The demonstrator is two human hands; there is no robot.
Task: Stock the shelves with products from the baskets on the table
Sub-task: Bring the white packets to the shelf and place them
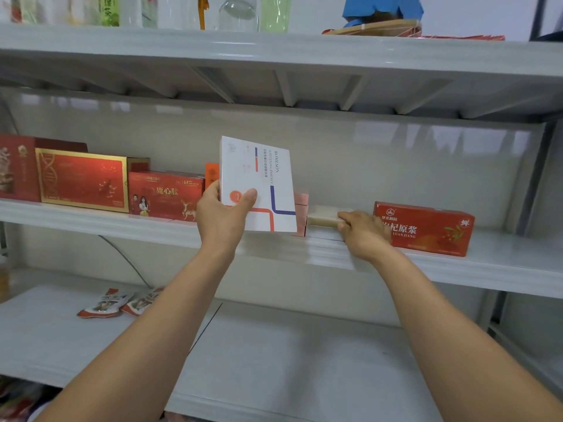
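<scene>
My left hand (221,216) grips a flat white box (259,181) with blue and orange lines, holding it upright over the front of the middle shelf (502,263). My right hand (364,234) holds the right end of a small beige box (323,217) lying on that shelf. That box lies between a stack of small pink boxes (301,213) and a long red box (426,228). The white box hides most of the pink stack.
Several red gift boxes (82,179) line the middle shelf's left part, ending in an orange box (211,175). Two snack packets (122,303) lie on the lower shelf (274,360). Bottles, a glass (239,13) and a blue item stand on the top shelf.
</scene>
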